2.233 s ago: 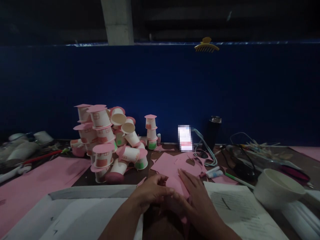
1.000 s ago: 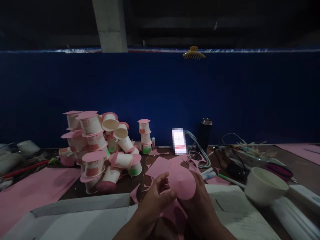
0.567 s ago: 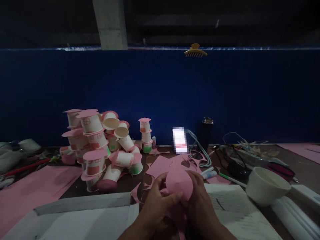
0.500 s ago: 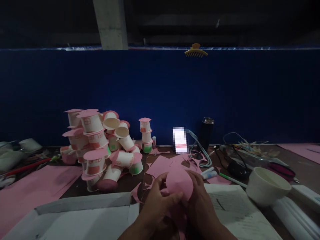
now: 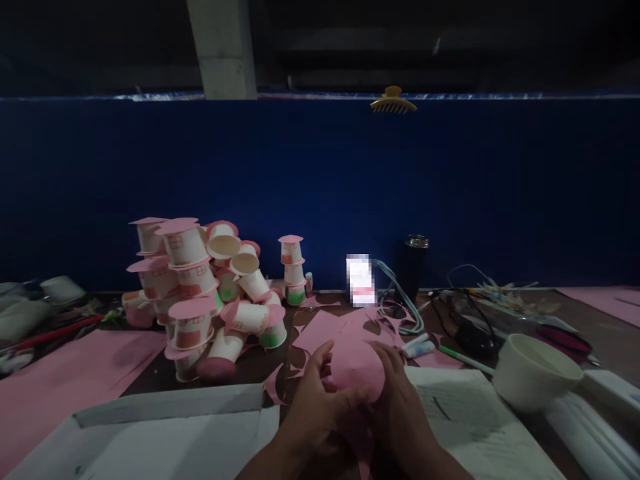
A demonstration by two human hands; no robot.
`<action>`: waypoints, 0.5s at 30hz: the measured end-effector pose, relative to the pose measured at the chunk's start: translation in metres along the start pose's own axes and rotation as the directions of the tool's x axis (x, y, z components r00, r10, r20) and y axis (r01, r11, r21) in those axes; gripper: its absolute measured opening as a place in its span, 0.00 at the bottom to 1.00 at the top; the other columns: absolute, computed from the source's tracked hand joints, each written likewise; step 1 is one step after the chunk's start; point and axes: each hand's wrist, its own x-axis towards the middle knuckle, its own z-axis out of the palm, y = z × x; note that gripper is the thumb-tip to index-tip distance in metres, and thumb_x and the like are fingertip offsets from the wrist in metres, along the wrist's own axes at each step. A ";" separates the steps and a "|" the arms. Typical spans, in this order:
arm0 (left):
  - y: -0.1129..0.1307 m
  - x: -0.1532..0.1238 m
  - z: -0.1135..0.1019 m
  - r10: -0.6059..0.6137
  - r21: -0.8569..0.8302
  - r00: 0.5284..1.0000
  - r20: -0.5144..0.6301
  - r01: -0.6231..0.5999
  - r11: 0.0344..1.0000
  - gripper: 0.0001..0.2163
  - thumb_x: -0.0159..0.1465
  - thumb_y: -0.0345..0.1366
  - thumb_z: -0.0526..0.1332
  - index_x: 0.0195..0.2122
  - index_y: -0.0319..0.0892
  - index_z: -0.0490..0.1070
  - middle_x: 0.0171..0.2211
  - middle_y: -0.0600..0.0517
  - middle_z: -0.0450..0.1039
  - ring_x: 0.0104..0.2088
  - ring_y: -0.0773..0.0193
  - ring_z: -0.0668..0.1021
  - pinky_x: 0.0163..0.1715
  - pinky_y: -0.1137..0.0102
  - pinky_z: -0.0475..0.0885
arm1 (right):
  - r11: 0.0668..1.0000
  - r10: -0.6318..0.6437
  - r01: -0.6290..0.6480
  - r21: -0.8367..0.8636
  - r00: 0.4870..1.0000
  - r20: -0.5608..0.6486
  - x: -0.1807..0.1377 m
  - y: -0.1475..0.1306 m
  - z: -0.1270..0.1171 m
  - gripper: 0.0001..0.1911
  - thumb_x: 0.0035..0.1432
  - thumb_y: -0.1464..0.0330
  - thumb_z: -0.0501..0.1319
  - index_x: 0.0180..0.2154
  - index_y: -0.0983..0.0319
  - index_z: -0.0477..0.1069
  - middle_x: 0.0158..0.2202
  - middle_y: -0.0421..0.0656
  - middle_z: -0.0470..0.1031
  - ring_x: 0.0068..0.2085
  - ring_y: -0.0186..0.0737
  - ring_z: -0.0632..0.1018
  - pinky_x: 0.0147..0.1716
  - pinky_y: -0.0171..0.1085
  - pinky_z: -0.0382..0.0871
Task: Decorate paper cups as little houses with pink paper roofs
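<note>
Between both hands, over the front middle of the table, a pink paper circle [image 5: 358, 371] is held tilted towards me. My left hand [image 5: 320, 393] grips its left side, thumb across the lower edge. The fingers of my right hand [image 5: 403, 393] curl round its right side. Whatever lies behind or under the circle is hidden. Cut pink paper scraps [image 5: 320, 333] lie just beyond the hands. To the left stand and lie several paper cups [image 5: 186, 248] with pink paper roofs and drawn windows and doors. A small stack of cups [image 5: 291, 272] stands apart from them.
A white box lid [image 5: 185, 443] lies front left, beside pink paper sheets [image 5: 100, 360]. Front right are a printed sheet [image 5: 465, 413] and a cream cup [image 5: 535, 373]. A lit phone [image 5: 361, 280], black flask [image 5: 414, 270] and cables [image 5: 407, 307] stand near the blue partition [image 5: 320, 173].
The pink paper circle has tipped slightly lower between my hands. Both hands keep nearly the same place and grip.
</note>
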 end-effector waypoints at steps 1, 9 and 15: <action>0.000 0.000 0.000 0.004 0.034 1.000 -0.021 -0.003 0.999 0.50 0.38 0.40 0.76 0.61 0.42 0.56 0.61 0.40 0.58 0.56 0.49 0.66 0.52 0.66 0.65 | 1.000 -0.001 0.001 0.009 1.000 -0.002 0.000 0.000 0.001 0.32 0.52 0.67 0.61 0.57 0.58 0.52 0.55 0.52 0.59 0.55 0.55 0.68 0.52 0.53 0.65; 0.008 -0.006 0.003 0.099 -0.012 0.993 0.066 -0.098 0.995 0.48 0.40 0.37 0.76 0.61 0.44 0.54 0.59 0.39 0.60 0.50 0.50 0.73 0.47 0.65 0.71 | 0.985 0.060 -0.057 0.166 0.998 -0.018 -0.001 0.002 0.006 0.27 0.51 0.68 0.60 0.54 0.61 0.59 0.51 0.50 0.64 0.51 0.53 0.70 0.48 0.49 0.68; 0.003 -0.006 0.006 0.153 -0.062 0.986 0.066 -0.149 0.987 0.37 0.44 0.34 0.74 0.55 0.42 0.61 0.54 0.40 0.68 0.51 0.50 0.73 0.48 0.64 0.71 | 0.949 0.163 -0.165 0.269 0.986 0.028 0.001 -0.016 0.002 0.18 0.50 0.71 0.57 0.46 0.61 0.66 0.44 0.49 0.69 0.44 0.48 0.74 0.44 0.45 0.71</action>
